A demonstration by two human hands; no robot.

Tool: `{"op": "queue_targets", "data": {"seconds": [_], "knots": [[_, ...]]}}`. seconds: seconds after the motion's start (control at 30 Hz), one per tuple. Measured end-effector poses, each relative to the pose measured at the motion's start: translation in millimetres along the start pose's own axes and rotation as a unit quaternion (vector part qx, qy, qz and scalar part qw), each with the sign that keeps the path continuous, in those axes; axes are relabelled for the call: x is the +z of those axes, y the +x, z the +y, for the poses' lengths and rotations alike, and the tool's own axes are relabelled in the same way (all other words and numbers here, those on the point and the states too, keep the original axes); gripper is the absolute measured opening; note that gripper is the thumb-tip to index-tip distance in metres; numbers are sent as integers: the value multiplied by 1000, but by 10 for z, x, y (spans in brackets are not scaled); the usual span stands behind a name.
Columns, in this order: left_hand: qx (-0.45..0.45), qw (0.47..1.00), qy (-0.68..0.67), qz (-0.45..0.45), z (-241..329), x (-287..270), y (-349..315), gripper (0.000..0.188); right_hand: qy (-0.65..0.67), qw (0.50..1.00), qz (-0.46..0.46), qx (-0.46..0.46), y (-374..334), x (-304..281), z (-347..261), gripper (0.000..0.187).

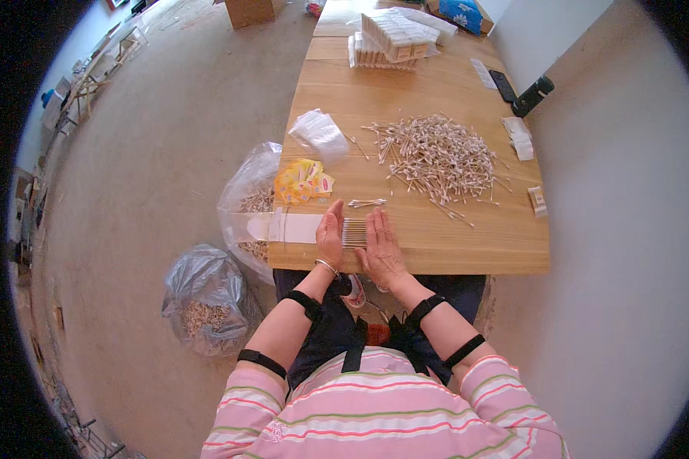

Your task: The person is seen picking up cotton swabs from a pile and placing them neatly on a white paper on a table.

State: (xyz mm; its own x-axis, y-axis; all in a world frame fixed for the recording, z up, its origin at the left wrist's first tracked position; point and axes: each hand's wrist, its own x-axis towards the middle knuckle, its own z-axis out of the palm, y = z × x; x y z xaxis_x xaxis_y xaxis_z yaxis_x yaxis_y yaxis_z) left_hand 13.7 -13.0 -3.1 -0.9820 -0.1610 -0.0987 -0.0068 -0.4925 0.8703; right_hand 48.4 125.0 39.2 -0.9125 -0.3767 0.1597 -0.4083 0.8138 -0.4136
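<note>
Between my two hands a flat row of cotton swabs (354, 232) lies side by side on the wooden table, near its front edge. My left hand (330, 236) stands on its edge at the row's left end, fingers stretched out together. At the other end my right hand (381, 246) lies flat with its fingers extended, touching the swab tips. Just beyond the row rests a small loose bunch of swabs (367, 203). A white paper strip (298, 228) lies left of my left hand. Farther right spreads a large heap of loose swabs (445, 159).
Yellow printed cards (305, 182) and clear plastic bags (318, 134) lie at the table's left edge. Packed swab bundles (394, 38) are stacked at the far end. A phone (502, 86) and black device (533, 96) sit by the wall. A grey bag (207, 279) stands on the floor.
</note>
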Motion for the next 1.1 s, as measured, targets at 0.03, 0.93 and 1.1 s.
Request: {"op": "queue_targets", "data": {"seconds": [0.03, 0.93, 1.1], "knots": [[-6, 1000, 2, -5, 3, 4, 4, 56, 10, 1000, 8, 1, 16, 9, 4, 76], [32, 997, 74, 1, -35, 29, -23, 56, -21, 997, -60, 42, 23, -9, 9, 79], [59, 987, 150, 5, -44, 111, -27, 57, -117, 987, -100, 37, 19, -26, -54, 93]]}}
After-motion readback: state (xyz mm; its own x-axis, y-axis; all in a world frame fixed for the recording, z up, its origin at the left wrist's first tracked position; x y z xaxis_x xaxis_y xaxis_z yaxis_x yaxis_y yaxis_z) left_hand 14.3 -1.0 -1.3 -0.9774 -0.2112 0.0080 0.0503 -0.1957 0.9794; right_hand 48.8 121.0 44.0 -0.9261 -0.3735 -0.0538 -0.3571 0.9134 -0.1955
